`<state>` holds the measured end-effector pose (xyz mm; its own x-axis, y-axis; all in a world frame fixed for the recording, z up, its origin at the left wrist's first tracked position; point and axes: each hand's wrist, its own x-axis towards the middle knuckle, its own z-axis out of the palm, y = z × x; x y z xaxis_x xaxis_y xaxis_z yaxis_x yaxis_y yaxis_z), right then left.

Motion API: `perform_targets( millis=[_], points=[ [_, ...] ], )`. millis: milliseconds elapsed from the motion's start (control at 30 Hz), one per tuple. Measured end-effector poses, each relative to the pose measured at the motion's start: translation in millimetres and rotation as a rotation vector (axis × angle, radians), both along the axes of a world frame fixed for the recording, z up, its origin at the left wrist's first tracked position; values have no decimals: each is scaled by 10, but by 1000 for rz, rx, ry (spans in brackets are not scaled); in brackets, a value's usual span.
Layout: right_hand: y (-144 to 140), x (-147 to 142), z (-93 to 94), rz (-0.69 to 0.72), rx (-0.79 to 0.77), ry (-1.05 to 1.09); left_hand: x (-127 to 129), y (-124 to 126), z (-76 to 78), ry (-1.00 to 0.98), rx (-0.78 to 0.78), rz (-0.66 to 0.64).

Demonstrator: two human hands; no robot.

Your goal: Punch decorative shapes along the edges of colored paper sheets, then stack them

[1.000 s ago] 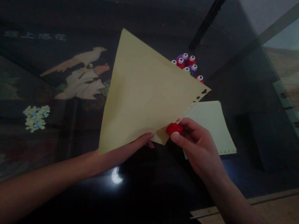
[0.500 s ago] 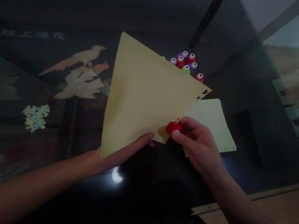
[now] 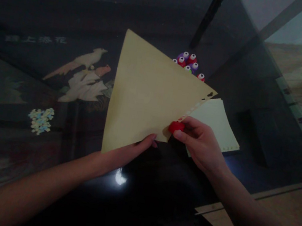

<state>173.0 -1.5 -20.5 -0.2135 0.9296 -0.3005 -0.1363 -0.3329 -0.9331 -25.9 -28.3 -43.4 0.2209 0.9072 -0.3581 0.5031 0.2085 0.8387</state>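
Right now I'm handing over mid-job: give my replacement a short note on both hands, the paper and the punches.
Left hand: holds the pale yellow paper sheet by its lower edge, raised above the dark glass table.
Right hand: grips the small red craft punch at the sheet's right edge.
Done: a row of cutouts along that edge up to the corner.
Left: the other edges show none.
Spare punches cluster behind; second yellow sheet lies flat.

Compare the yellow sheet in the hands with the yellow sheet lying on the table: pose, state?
The held sheet is lifted and tilted, gripped by the left hand; the flat sheet lies on the dark table, partly hidden by the right hand. The held sheet has the red punch at its edge, the flat sheet none. Both are pale yellow with small cut-outs along one edge.
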Motion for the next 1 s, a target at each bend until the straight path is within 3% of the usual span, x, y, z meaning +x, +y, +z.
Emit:
perform_targets(
  millis=[167, 367, 567, 667, 833, 1000],
  points=[
    [-6, 14, 3, 57, 28, -16, 14, 16, 135, 6, 2, 39],
    [-19, 0, -9, 85, 19, 2, 24, 46, 184, -43, 31, 99],
    [-16, 0, -1, 45, -34, 35, 2, 75, 203, 39, 171, 32],
    [-11, 9, 6, 38, -44, 5, -10, 78, 196, 26, 162, 30],
    [-1, 15, 38, 77, 8, -61, -6, 95, 194, 4, 215, 133],
    [2, -4, 65, 113, 77, -133, 1, 95, 183, -42, 218, 52]
  ],
)
